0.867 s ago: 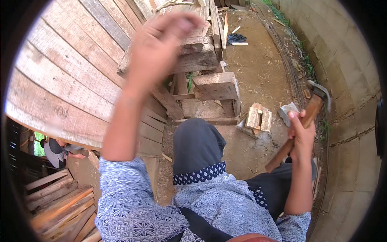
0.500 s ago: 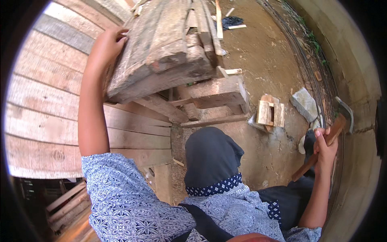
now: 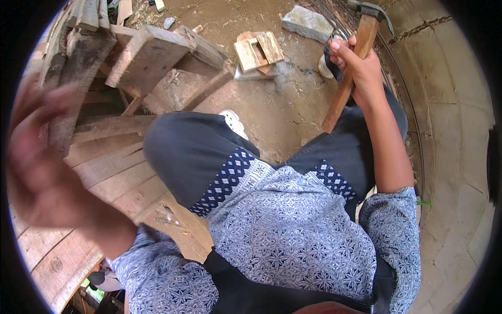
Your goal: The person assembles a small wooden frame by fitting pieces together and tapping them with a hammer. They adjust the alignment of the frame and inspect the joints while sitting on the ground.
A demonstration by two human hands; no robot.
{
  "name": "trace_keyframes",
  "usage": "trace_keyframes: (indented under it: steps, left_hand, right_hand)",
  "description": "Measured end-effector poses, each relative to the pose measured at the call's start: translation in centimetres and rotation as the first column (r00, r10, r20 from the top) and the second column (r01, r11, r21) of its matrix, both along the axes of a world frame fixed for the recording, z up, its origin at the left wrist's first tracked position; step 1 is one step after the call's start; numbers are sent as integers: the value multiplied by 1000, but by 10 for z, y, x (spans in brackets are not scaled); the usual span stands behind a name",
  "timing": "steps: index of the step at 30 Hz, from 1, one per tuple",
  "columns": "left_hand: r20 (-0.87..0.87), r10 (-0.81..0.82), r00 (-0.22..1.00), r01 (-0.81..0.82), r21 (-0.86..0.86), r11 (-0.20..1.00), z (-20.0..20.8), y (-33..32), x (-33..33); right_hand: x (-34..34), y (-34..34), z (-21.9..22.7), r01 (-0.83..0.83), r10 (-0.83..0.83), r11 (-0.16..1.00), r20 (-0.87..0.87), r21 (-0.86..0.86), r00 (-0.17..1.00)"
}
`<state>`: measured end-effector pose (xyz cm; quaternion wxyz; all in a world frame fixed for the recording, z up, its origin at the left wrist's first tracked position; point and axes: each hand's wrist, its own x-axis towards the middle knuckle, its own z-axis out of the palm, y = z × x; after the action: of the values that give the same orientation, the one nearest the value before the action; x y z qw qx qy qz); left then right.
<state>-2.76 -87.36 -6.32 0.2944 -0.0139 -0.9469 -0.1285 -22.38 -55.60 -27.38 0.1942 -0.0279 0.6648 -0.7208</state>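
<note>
— So, what is each hand doing right now?

— The right hand (image 3: 358, 65) is wrapping fully around the wooden handle of a steel-headed claw hammer (image 3: 351, 68), gripping it about midway along the shaft. The hammer is standing nearly upright, with its head above the fingers and the butt end pointing down toward the knee of the dark grey trousers (image 3: 188, 152). Gripped that way, it looks to be resting between blows rather than swinging.

— And the left hand?

— The left hand (image 3: 39, 152) is blurring badly, raised close to the camera. I cannot tell how far it is opening or whether it is holding anything. Just beyond it, rough weathered grey planks (image 3: 78, 63) are leaning together in a loose stack, nearest to its fingers.

— What is lying around the hammer hand?

— Below and to the left of it, a small pale block of nailed wood offcuts (image 3: 259, 51) is sitting on the ground, and a grey rough-cut stone (image 3: 307, 23) is lying just beside that, level with the hammer's head. They look set aside within easy reach.

— What is everything resting on?

— Bare brown packed earth (image 3: 282, 110), cracked and strewn with chips. Under the left arm, broad pale wooden boards (image 3: 110, 178) are spreading out flat. To the right of the hammer hand, a curved concrete wall (image 3: 460, 136) is closing in the space. It is outdoors, in daylight, and the person is sitting in a blue patterned shirt (image 3: 293, 230).
</note>
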Motion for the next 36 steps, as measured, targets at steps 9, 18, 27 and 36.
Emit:
trace_keyframes:
  steps: [9, 18, 27, 36]
  left_hand:
    - [356, -472, 806, 149, 650, 745, -209, 84, -144]
    - [220, -699, 681, 3, 953, 303, -237, 110, -165]
    - [216, -775, 594, -138, 976, 166, -265, 100, -177]
    - [268, -652, 709, -116, 957, 268, -315, 80, -183]
  right_hand:
    - [7, -14, -17, -82, 91, 993, 107, -86, 990]
    - [-6, -14, -24, -70, 80, 996, 194, -60, 978]
    - [-15, -20, -39, -52, 65, 982, -66, 183, 996]
    - [-19, -26, -43, -151, 213, 861, -76, 485, 974]
